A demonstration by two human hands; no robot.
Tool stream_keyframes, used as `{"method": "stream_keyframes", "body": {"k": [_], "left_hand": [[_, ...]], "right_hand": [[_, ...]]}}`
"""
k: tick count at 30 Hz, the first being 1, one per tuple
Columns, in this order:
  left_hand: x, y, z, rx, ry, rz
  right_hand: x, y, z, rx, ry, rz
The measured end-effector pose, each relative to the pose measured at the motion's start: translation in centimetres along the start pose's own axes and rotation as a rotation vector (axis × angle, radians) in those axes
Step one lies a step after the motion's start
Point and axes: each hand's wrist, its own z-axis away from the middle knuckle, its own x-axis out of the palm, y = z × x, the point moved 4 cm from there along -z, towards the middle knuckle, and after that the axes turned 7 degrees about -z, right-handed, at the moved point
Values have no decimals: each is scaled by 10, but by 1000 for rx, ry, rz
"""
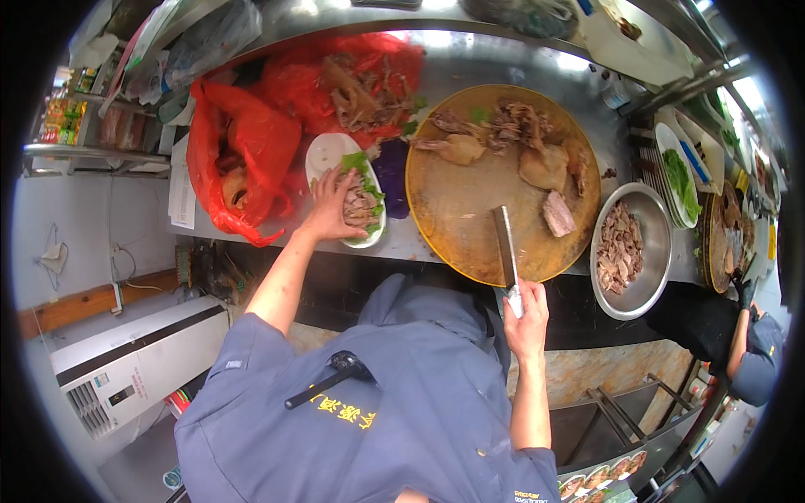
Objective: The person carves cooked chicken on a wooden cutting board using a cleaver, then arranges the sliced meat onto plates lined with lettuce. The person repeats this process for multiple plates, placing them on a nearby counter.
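Observation:
My left hand [331,204] lies with spread fingers on sliced meat [361,206] and green lettuce [356,162] in a white oval dish [324,151]. Wrapped around the pale handle of a cleaver [505,242], my right hand [527,317] is at the near edge of a round wooden chopping board [465,217]. The cleaver's blade is over the board, seen nearly edge-on. Farther up on the board are a piece of poultry [462,149], a larger skin-on piece [544,167], shredded meat or bones [519,122] and a pink block of meat [558,214].
Right of the board, a steel bowl [664,251] holds cut meat. Red plastic bags [207,151] with poultry and bones [358,100] cover the counter's left. Stacked plates [664,135] stand beyond the bowl. A co-worker [758,358] is at another board [710,251], far right.

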Motion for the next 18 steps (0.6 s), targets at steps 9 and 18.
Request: {"method": "stream_keyframes", "body": {"k": [9,18], "left_hand": [[-28,137,-131,59,145,310],[14,299,-217,693,-190,553]], "right_hand": [[-29,43,-31,164,-300,113],[-62,58,-37,187,-378,325]]}}
